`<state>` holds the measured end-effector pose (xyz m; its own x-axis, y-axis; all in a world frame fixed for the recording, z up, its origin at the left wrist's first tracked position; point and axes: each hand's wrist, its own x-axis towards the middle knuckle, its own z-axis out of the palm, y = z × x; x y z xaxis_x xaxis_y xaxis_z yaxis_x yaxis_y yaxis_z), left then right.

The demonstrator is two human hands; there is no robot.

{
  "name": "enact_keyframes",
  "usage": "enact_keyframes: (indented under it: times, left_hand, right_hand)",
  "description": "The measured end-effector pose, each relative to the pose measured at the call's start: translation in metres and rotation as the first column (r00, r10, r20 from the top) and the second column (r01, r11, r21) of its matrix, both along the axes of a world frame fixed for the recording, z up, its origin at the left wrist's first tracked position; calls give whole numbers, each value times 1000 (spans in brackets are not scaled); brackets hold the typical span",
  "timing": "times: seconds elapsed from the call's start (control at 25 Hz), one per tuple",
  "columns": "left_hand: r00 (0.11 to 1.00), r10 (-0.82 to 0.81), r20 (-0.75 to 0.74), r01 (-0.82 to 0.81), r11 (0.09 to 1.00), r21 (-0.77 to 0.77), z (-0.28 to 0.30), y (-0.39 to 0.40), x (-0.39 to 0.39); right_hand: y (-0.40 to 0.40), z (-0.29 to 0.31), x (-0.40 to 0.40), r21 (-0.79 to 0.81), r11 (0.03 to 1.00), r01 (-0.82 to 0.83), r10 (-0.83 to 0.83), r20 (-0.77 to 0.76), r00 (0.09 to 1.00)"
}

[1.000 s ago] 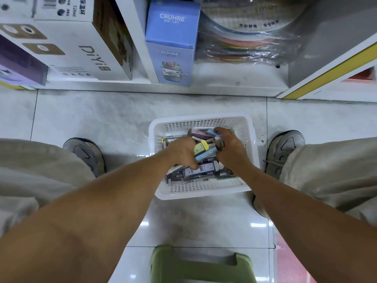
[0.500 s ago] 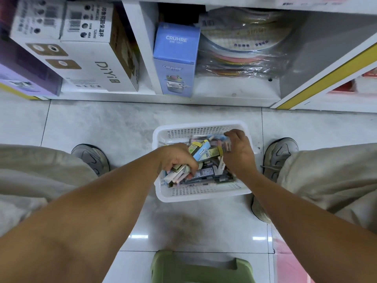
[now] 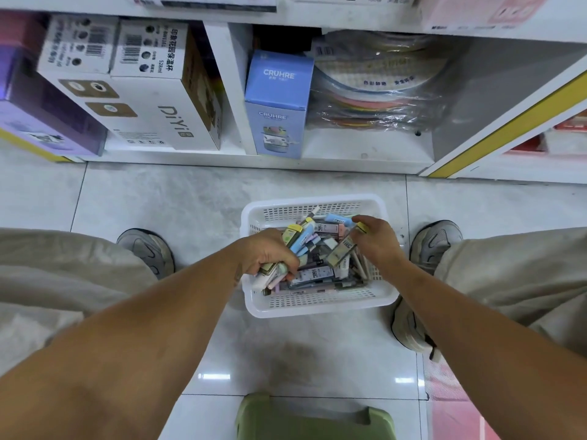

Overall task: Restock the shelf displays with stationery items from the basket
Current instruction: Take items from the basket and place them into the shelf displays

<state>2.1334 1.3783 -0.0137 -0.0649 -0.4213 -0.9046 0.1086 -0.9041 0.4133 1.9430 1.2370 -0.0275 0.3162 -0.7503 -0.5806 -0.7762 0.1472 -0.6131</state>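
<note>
A white perforated basket [image 3: 320,304] sits on the tiled floor between my feet, filled with several small pastel stationery packs [image 3: 317,274]. My left hand [image 3: 270,252] grips a bundle of these packs [image 3: 297,238] over the basket's left side; their ends stick out above and below my fist. My right hand [image 3: 376,239] is over the basket's right side and pinches one yellow-capped pack [image 3: 344,249] that slants down into the pile.
The bottom shelf [image 3: 349,154] ahead holds white DiYi boxes [image 3: 152,90], a blue CRUHRE box [image 3: 276,103] and a plastic-wrapped stack of coloured sheets [image 3: 378,90]. A green stool [image 3: 314,419] stands at the lower edge. My shoes flank the basket.
My right hand has lifted one pack out of the pile toward the basket's right side. My left hand keeps its bundle and has gathered more. The view has tilted up toward the shelf.
</note>
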Motion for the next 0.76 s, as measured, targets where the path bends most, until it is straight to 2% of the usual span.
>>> enact_keyframes:
  times: [0.08,0.12,0.28,0.56,0.76]
  left_hand:
    - [998,61,-26,-61,998,-11,-1,0,0]
    - [995,85,-47,-86,996,-21,-2,-1,-1]
    - [980,149,-130,-156,987,-44,-4,-9,-8]
    - [966,178,-189,-208,966,-153,25,-24,-4]
    - [969,220,-113,-242,933,-265,54,-25,-7]
  right_hand:
    - [2,-3,0,-47,984,-172,169,-55,984]
    - [4,-4,2,-56,977,-205,202,-59,978]
    - [3,-2,8,-33,980,-195,193,-49,980]
    - [-16,31,14,-58,950,-308,302,-85,949]
    - [-24,66,13,-106,897,-430,410,-168,896]
